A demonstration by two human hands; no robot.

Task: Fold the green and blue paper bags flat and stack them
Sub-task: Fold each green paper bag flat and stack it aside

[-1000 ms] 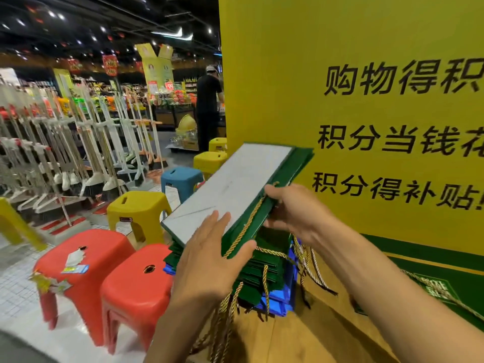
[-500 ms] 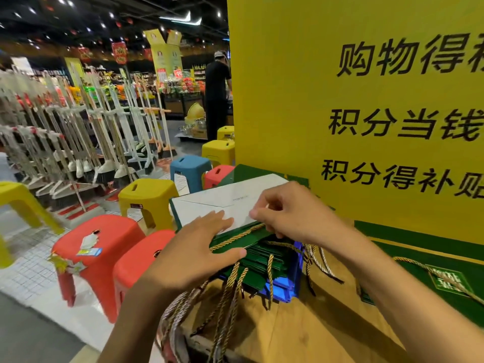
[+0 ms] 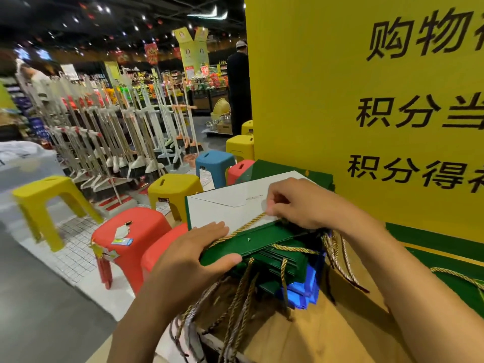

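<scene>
Top bag has come down since a second ago. Back then it was tipped up in the air over the pile, now it lies flat on the stack with its white panel facing up and a green strip along the near edge.

Left hand is spread out on the near left corner, with straight fingers pressing on the white part and the thumb laid along the green edge. It's not curled round anything, just flattening.

Right hand sits on the far right of the same bag with its fingers curled in, pinching right where the gold cord meets the fold. Can't tell if it's cord or paper between the fingertips, but it's clamped on that bag either way. The cord runs diagonally across the bag between the two hands.

Underneath it's all folded green bags, with a few blue bags poking out at the bottom right. Loose rope handles dangle off the front over the wooden counter.

A big yellow sign stands right behind the pile. Off to the left are a red stool, a yellow stool and a blue stool, plus a rack of brooms.
</scene>
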